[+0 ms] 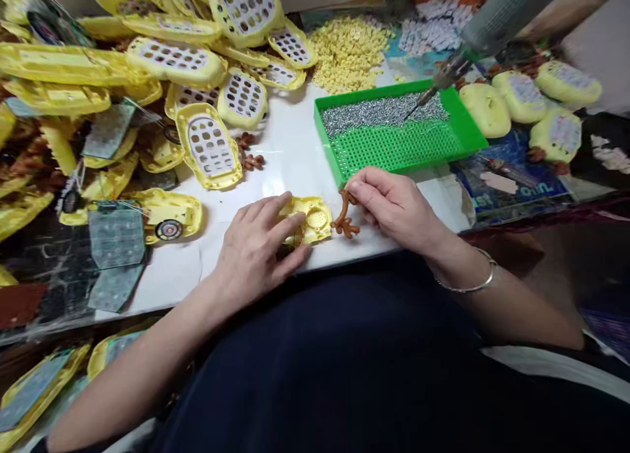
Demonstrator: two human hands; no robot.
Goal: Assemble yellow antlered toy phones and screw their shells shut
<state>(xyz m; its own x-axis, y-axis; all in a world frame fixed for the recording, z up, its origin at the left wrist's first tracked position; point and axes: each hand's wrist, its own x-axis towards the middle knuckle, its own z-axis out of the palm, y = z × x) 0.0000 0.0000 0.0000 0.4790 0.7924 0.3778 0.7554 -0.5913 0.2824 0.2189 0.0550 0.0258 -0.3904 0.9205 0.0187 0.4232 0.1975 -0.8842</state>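
Note:
A yellow plastic shell half lies hollow side up on the white work surface near its front edge. Over its left part rests my left hand, fingers spread and touching the shell. Between thumb and fingers, my right hand pinches a brown antler-shaped piece just beside the shell's right end. The antler's branched end points down, and its upper end is partly covered by my fingertips. What lies under my left palm is hidden.
A green tray of small screws stands behind my right hand. Above it hangs an electric screwdriver. Yellow shells crowd the left, one with a speaker and circuit board. Small yellow pieces form a heap behind.

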